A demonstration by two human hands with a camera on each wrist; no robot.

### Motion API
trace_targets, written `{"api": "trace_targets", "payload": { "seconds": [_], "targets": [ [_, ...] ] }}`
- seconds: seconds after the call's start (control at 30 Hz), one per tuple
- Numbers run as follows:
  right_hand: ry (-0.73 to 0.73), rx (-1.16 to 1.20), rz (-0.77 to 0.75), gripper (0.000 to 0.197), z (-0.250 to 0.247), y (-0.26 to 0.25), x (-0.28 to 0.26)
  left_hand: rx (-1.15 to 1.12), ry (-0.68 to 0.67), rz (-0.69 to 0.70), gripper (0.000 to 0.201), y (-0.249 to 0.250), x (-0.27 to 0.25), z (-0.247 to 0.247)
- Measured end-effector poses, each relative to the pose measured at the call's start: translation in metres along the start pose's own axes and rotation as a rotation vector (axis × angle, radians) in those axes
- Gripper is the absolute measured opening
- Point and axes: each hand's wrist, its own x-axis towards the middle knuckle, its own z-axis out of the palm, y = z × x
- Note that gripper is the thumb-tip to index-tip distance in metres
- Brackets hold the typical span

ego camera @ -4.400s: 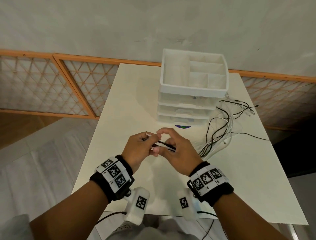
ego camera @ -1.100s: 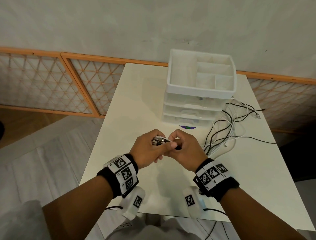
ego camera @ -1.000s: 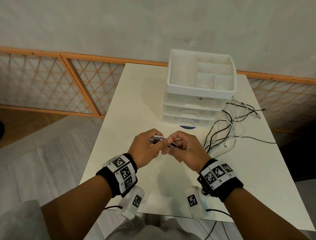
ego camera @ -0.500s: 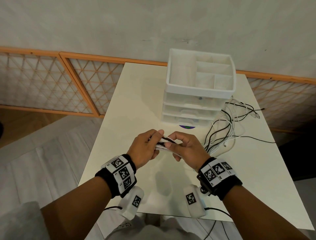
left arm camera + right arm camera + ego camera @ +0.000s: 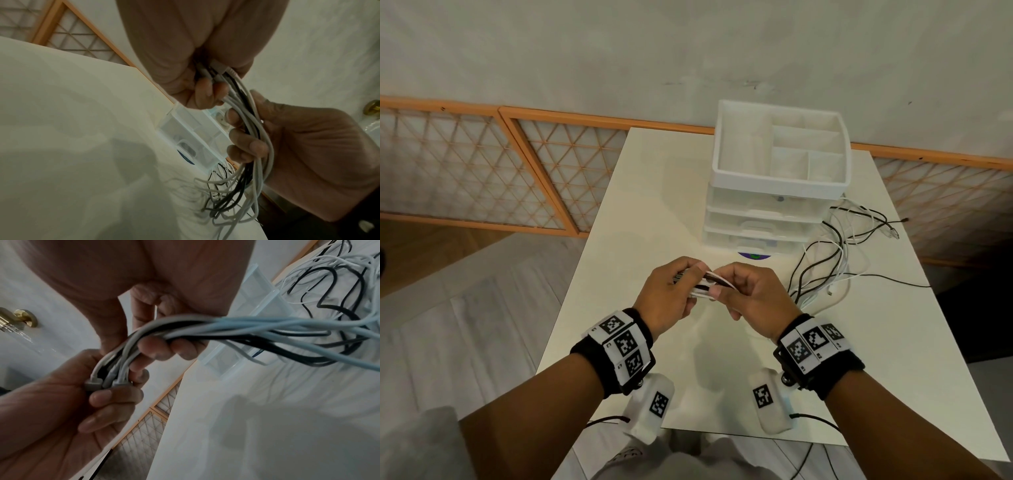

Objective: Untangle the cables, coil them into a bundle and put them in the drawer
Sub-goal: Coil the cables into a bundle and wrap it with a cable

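Hands: my left hand [image 5: 669, 294] and my right hand [image 5: 753, 301] are held together above the near middle of the bench [image 5: 640, 212], knuckles up, neither resting on it.

Left hand: fingers curled round the plug ends [image 5: 107, 381] of the cables [image 5: 226, 331], which are gathered side by side in that fist.

Right hand: fingers [image 5: 246, 142] and thumb curled round the same strands just beside the left, so both hands hold one short, roughly level run of cable between them.

Cables, white and black: from my right hand the strands trail away to the right and forward, down onto the bench, ending in a loose spread [image 5: 839, 260] beyond my right wrist. Long axis runs from my left fist, through my right, out to that spread. All the slack lies on the right-hand side; none shows on the left.

Drawer unit [image 5: 774, 212]: straight ahead of both hands, well apart from them, drawers closed, with the open tray [image 5: 780, 185] on top. The loose cable lies at its right flank.

Judgement: no coil is formed yet. The right hand is nearer the slack and would draw it in, while the left anchors the plugs.
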Motion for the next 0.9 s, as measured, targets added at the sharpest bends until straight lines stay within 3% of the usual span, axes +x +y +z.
{"api": "trace_targets", "payload": {
  "seconds": [0.1,0.2,0.27,0.33,0.4,0.47,0.53,0.63,0.7,0.83,0.9],
  "targets": [
    [-0.082,-0.186,0.057,0.026,-0.001,0.001,-0.002,0.007,0.053,0.039,0.024,0.001,0.002,-0.002],
    [-0.114,-0.505,0.113,0.028,-0.011,0.01,-0.005,0.047,0.052,0.021,0.025,0.001,0.005,-0.013],
    [-0.078,-0.555,0.126,0.034,-0.016,0.012,-0.007,0.208,-0.033,-0.008,0.025,-0.001,0.008,-0.021],
    [-0.052,-0.603,0.092,0.033,-0.014,0.012,-0.007,0.508,-0.07,-0.028,0.026,-0.003,0.01,-0.026],
    [-0.046,-0.612,0.065,0.031,-0.01,0.012,-0.006,0.716,-0.001,0.049,0.04,0.006,0.013,-0.025],
    [-0.046,-0.598,0.059,0.031,-0.006,0.011,-0.006,0.727,0.033,0.24,0.043,0.027,0.011,-0.014],
    [-0.037,-0.613,0.028,0.027,-0.003,0.008,-0.005,0.676,-0.101,0.323,0.043,0.041,0.01,0.002],
    [-0.004,-0.65,-0.061,0.01,0.004,-0.005,-0.002,0.777,-0.304,0.26,0.06,0.038,0.005,0.025],
    [0.061,-0.645,-0.065,0.009,0.006,-0.011,-0.002,0.786,-0.252,0.214,0.07,0.027,0.007,0.029],
    [0.097,-0.318,-0.055,0.018,-0.01,-0.009,-0.017,0.885,-0.155,0.191,0.071,0.025,0.01,0.017],
    [0.062,-0.427,-0.045,0.02,-0.028,0.004,-0.022,0.838,-0.093,0.207,0.07,0.037,0.013,0.007]
  ]
}}
